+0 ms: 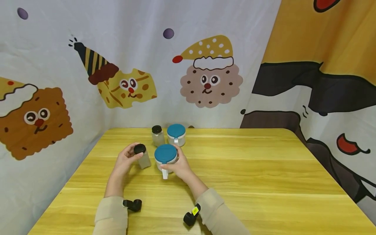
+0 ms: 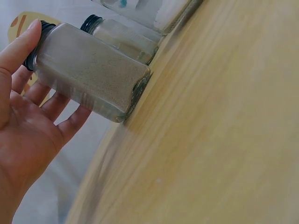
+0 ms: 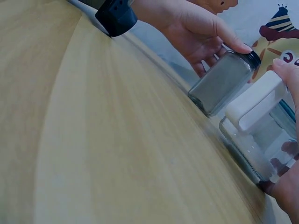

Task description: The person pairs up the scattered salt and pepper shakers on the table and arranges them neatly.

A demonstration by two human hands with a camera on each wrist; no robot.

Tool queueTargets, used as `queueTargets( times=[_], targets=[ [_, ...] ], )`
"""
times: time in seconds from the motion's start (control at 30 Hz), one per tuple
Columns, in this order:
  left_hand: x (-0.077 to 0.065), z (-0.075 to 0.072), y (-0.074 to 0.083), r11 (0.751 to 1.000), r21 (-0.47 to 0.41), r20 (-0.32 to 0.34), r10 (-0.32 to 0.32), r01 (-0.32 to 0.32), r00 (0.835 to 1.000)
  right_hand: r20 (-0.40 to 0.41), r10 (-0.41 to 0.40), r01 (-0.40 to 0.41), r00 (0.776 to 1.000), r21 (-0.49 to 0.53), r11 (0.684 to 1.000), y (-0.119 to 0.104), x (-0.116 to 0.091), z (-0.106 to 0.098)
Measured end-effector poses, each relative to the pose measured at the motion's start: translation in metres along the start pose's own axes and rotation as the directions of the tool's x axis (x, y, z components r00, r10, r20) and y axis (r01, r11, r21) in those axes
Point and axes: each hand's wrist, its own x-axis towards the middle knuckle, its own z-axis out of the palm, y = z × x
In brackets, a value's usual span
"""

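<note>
My left hand holds a square clear jar of greyish powder by its black lid, thumb on one side and fingers on the other. The jar's base is at the tabletop; whether it touches is hard to tell. In the left wrist view the fingers spread behind the jar. My right hand grips a clear container with a blue lid, its thumb by the white handle. That container stands just right of the jar. In the right wrist view the right hand is partly cut off.
Behind them stand a second black-lidded jar and a second blue-lidded container, side by side. The wooden table reaches back to a cartoon-printed curtain. Black wrist cameras jut from both sleeves.
</note>
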Motion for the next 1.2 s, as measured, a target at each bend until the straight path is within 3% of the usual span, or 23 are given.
queueTargets(
  times=[0.2,0.43,0.73,1.2],
  targets=[
    [-0.002,0.001,0.007,1.0,-0.008,0.002,-0.01,0.01,1.0,-0.014,-0.014,0.014,1.0,-0.004,1.0,0.008,0.004,-0.001],
    [0.001,0.002,0.005,1.0,0.0,-0.002,-0.023,0.023,1.0,-0.016,-0.016,0.016,1.0,-0.002,1.0,0.0,0.0,-0.002],
    [0.001,0.002,0.007,1.0,-0.01,-0.005,-0.018,0.018,1.0,-0.028,-0.021,0.021,0.999,-0.016,1.0,0.026,0.014,-0.004],
    [0.0,0.008,0.013,0.998,-0.04,0.002,-0.044,0.044,0.999,-0.042,-0.043,0.042,0.998,-0.024,0.999,0.023,0.014,-0.014]
  ],
)
